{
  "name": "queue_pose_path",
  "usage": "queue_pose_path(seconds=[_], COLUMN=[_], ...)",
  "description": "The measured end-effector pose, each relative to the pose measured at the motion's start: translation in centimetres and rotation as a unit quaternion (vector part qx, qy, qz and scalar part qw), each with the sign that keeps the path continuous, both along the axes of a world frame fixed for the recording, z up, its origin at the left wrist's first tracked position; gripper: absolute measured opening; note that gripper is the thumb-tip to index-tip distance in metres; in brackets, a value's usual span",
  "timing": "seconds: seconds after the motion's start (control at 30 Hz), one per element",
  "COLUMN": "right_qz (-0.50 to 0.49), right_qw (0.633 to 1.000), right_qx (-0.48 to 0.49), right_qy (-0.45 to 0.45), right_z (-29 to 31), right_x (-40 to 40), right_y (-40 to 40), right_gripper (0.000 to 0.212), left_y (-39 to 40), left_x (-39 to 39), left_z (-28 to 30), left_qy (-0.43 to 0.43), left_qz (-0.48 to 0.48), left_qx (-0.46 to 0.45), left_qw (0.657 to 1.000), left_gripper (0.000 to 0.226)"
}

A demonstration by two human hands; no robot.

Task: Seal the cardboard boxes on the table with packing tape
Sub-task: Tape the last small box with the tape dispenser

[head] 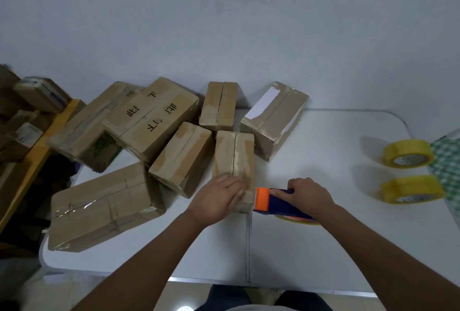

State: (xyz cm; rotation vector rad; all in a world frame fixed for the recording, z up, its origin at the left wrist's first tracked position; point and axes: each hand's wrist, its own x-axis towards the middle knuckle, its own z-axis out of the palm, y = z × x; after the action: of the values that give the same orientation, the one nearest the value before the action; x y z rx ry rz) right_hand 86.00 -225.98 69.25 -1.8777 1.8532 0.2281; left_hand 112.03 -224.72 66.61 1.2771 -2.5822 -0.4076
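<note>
White tabletop (323, 248) against a pale wall — a small brown cardboard box (234, 158) near centre is pressed flat-fingered by the left hand (219, 198); just beside it, a blue-and-orange tape dispenser (276, 202) is gripped by the right hand (307, 193).

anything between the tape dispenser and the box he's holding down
Nothing visible. The right hand grips the tape dispenser, whose orange front sits right at the near end of the small box, while the left hand rests on that end beside it.
</note>
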Motion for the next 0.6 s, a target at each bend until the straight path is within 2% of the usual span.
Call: queue_pose_path(seconds=[0.1, 0.2, 0.6], right_qz=[-0.005, -0.007, -0.005], right_qw=[1.0, 1.0, 0.999], right_qx=[0.001, -0.002, -0.007], right_qy=[-0.015, -0.03, -0.051], right_z=[-0.3, -0.6, -0.9], right_x=[-0.6, -1.1, -4.6], right_y=[0.2, 0.4, 1.6], right_gripper=[0.064, 0.061, 0.052], left_y=[-1.5, -1.9, -1.9], left_x=[-2.6, -2.8, -2.5], left_z=[-1.0, -2.2, -2.5], left_qy=[-0.085, -0.161, -0.19], left_qz=[0.023, 0.038, 0.022], left_qx=[0.05, 0.04, 0.027], left_qw=[0.995, 0.985, 0.981], left_gripper=[0.057, 0.061, 0.064])
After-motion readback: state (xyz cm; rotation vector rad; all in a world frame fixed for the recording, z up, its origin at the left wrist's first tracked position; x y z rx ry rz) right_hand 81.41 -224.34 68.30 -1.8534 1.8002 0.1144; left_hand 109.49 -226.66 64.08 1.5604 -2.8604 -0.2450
